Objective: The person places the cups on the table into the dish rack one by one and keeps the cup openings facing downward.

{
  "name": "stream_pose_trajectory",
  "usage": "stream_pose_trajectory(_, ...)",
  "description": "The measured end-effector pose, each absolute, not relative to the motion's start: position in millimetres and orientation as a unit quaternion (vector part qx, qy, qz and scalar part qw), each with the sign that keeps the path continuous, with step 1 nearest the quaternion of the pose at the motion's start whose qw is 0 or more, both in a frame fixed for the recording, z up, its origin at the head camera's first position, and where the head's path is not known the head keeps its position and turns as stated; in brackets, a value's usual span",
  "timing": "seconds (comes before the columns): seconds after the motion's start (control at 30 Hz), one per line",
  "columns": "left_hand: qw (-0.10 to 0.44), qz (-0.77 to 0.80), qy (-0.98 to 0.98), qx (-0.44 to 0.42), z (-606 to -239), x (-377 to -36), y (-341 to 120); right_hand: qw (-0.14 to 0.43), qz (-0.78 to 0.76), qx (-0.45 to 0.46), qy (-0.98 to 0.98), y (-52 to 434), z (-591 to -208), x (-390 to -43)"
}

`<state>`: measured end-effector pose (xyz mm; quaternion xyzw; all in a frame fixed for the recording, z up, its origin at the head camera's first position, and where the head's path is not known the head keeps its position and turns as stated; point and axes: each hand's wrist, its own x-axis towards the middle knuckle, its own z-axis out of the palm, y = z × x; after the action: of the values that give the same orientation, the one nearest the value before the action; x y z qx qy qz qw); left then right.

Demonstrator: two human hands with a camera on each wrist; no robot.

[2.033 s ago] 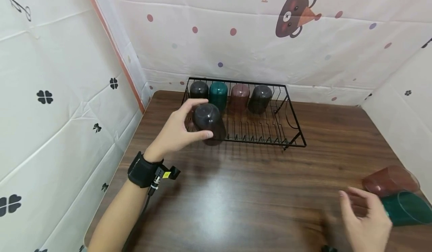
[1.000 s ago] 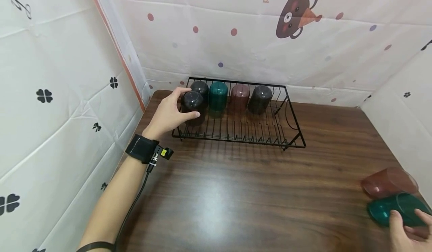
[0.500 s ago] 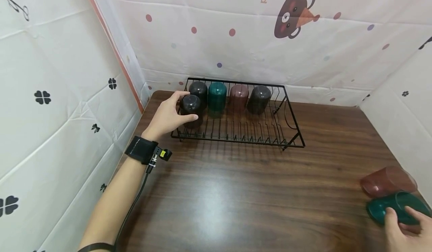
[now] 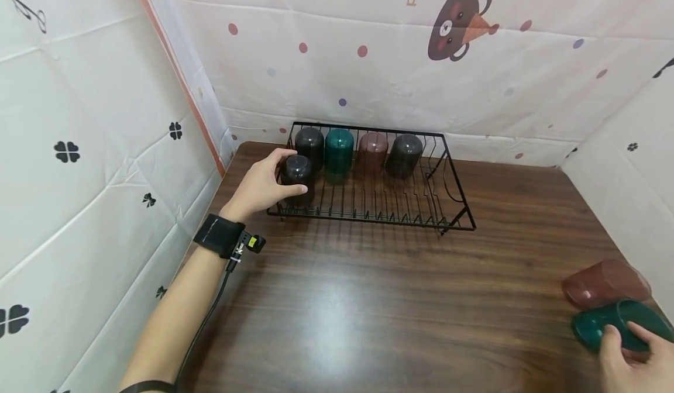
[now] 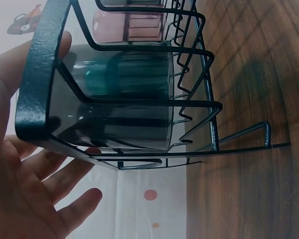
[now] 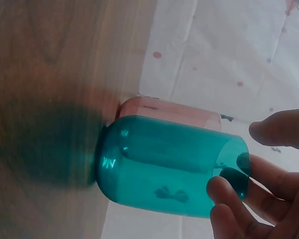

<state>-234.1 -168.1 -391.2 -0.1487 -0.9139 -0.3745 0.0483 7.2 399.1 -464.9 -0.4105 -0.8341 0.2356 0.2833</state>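
Right hand [image 4: 639, 361] half cut off by frame edge.

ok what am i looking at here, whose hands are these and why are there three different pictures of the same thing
No machine here: a person works with two bare hands and wears three cameras. The wide picture comes from a camera on the head, looking down at a brown wooden table. The other two come from cameras strapped to each wrist, so they show each hand's work up close and tilted.

At the back of the table stands a black wire rack. Four cups stand upside down along its far side: dark, teal, pink, dark. The left hand holds a fifth, a dark cup, upside down at the rack's near left corner; the left wrist view shows it behind the wires.

At the table's right edge lie two cups on their sides. The right hand holds the teal cup; the pink cup lies just behind it.
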Motion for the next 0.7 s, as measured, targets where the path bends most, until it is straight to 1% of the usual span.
stream_pose_trajectory(0.2, 0.041, -0.364, -0.918, -0.151, -395.5, -232.0, -167.9, 0.254, 0.225, -0.397, -0.853, 405.4, -462.7, 5.8)
stream_pose_trajectory(0.37, 0.046, -0.356, -0.92, -0.156, -401.1, -233.0, -167.6, 0.235, 0.221, -0.402, -0.857, 410.0, -463.3, 2.1)
stream_pose_trajectory(0.5, 0.048, -0.355, -0.92, -0.16, -401.6, -232.3, -167.8, 0.239, 0.232, -0.41, -0.849, 406.7, -463.9, 0.5)
stream_pose_trajectory(0.7, 0.045, -0.356, -0.919, -0.163, -402.0, -230.6, -167.5, 0.258, 0.242, -0.398, -0.846, 405.8, -465.7, 0.2)
